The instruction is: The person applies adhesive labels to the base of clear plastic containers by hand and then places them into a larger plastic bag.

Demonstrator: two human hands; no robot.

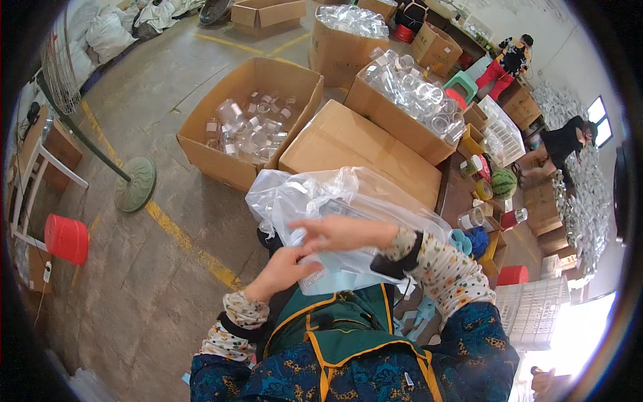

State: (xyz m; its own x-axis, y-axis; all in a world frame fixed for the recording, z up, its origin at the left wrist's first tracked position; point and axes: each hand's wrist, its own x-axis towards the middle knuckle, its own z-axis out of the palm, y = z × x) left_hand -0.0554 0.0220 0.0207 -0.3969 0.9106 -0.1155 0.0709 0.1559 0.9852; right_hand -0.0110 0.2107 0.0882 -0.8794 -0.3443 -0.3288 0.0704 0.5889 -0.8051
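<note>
My fingers point(308, 229) cross, right hand point(336, 232) above left hand point(278, 271); whether they hold something, I cannot tell. The plastic bag point(375, 206) lies at my twelve o'clock, probably for easy reach.

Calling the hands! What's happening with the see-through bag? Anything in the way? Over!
Left hand and right hand close together at see-through bag; grip unclear. Bag wrinkled. Brown cardboard just beyond; nothing seen blocking the hands.

Before the carton point(362, 144) lies the bag point(362, 201); left of the carton, a box point(207, 157) holds jars point(254, 130); right, a melon point(504, 183).
</note>
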